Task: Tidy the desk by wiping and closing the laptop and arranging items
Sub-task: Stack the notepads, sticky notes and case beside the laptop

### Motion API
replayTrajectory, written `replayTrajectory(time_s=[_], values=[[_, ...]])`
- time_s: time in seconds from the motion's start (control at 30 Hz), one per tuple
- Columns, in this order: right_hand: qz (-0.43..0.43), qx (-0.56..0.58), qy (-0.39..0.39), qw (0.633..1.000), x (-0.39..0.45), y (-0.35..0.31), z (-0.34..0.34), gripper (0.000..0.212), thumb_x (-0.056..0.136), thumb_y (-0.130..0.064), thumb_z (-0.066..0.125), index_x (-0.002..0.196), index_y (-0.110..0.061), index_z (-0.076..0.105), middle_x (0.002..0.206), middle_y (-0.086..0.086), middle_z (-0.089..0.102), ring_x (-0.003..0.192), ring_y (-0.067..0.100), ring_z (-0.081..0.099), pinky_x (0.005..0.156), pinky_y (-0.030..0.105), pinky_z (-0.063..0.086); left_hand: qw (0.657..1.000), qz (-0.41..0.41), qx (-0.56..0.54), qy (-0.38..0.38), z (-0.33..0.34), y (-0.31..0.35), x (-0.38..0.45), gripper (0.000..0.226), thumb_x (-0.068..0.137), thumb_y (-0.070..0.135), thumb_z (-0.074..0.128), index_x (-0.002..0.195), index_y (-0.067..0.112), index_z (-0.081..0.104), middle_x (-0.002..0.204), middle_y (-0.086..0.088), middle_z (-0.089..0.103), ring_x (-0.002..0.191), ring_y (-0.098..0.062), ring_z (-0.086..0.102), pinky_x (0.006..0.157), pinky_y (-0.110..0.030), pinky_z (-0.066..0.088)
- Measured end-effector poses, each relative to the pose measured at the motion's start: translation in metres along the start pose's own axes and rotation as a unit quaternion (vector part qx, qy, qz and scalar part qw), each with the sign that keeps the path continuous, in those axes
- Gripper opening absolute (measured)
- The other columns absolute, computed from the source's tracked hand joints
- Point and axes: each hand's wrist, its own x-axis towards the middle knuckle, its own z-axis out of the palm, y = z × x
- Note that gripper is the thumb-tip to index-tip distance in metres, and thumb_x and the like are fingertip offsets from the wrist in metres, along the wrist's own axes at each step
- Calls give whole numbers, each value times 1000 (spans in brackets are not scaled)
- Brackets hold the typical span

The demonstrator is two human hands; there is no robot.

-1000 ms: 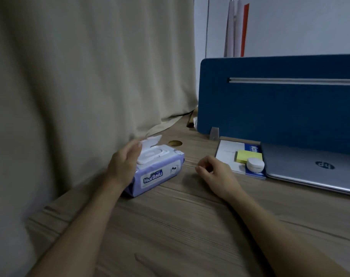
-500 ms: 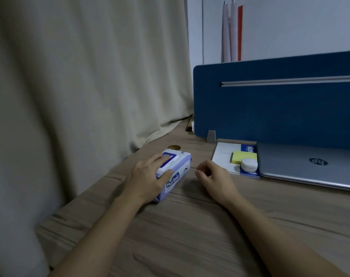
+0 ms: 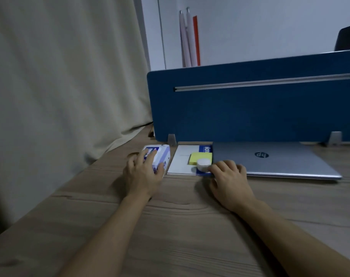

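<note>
On woodgrain desk: left hand grips soft rectangular wipes pack.

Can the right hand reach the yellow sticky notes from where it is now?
Probably yes. The right hand rests just beside the yellow sticky notes; only the small white round container stands between, low enough to reach over.

Closed silver laptop flat against the divider, white-blue wipes pack lying left of a white notebook

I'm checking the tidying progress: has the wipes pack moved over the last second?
Yes. The left hand has slid the wipes pack right and back, against the white notepad.
</note>
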Motion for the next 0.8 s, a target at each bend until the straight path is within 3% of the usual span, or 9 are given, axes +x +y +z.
replayTrajectory(time_s=[0.33,0.6,0.8], values=[[-6,20,36,999,34,17,18,29,91,-34,47,116,-24,56,132,0,49,120,24,43,100,46,31,999,-2,-48,6,60,14,66,50,92,48,50,137,26,52,146,-2,46,121,-36,41,100,-45,37],[10,20,57,998,49,24,26,32,93,-34,43,119,-21,55,128,0,51,117,24,43,99,48,29,999,17,-42,-14,84,12,95,54,93,54,43,140,28,44,148,-1,41,123,-35,39,101,-50,34],[32,28,60,997,26,26,10,30,94,-36,44,118,-22,56,127,0,52,117,24,44,98,46,27,998,42,-31,-24,68,21,60,52,99,50,34,145,26,39,158,-2,27,146,-29,15,114,-64,5]])
